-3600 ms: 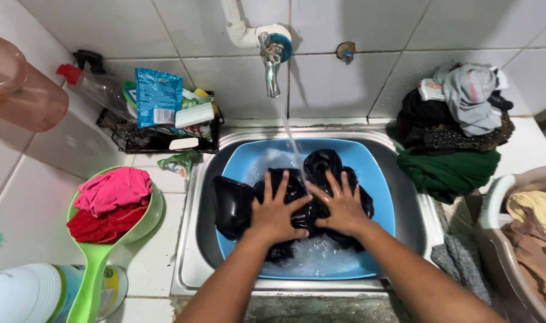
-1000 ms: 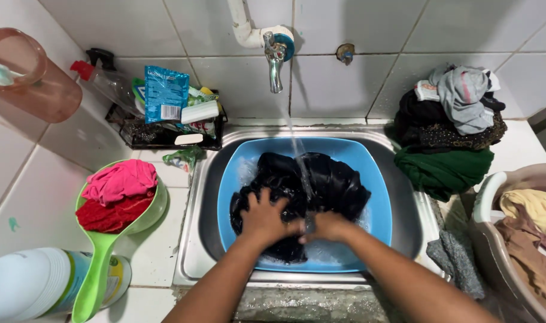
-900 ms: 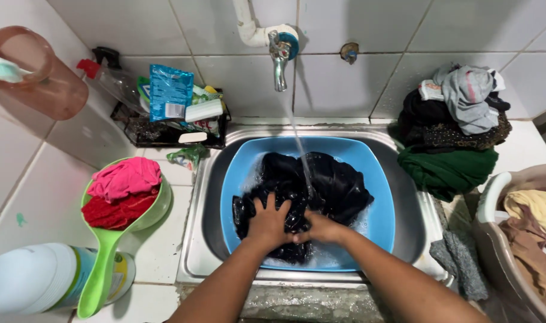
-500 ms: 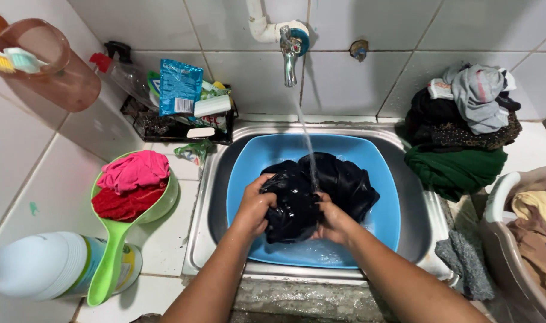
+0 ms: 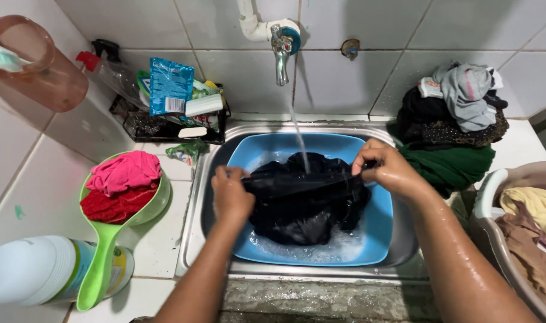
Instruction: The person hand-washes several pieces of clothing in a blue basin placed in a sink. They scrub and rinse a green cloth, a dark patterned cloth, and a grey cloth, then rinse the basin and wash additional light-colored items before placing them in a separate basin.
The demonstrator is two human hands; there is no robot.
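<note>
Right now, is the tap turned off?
No: a thin stream of water runs from the tap down onto the black cloth that both hands stretch over the blue basin.

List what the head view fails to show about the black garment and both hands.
- Black garment: its kind; bunched in the blue basin, lower part under suds.
- Left hand: fingertips curl into the cloth.
- Right hand: fingertips hidden behind the stretched edge.
- Basin bottom: covered by cloth and foam.
</note>
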